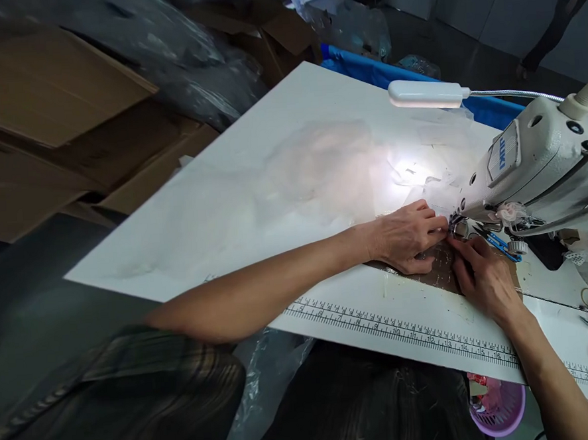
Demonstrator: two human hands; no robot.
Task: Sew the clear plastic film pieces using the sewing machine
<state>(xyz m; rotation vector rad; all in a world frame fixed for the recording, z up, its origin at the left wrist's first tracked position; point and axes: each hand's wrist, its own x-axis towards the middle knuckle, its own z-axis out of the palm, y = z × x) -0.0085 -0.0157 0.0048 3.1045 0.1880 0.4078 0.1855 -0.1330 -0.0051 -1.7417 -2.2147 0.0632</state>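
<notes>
left of the white metal sewing machine [544,158], the pale, sheer fabric [320,158] is spreading left to right, lying far-left of the curled left hand [409,238], the nearer one, and the right hand [487,276]. both are bunching fingers beside the silvery metal presser foot [456,226]; whether they are pinching cloth, i cannot tell.

My left arm [278,284] is stretched out, left hand [409,238] palm-down, fingers [436,224] curled; right hand [491,276] just beside it, fingers also bent.
</notes>
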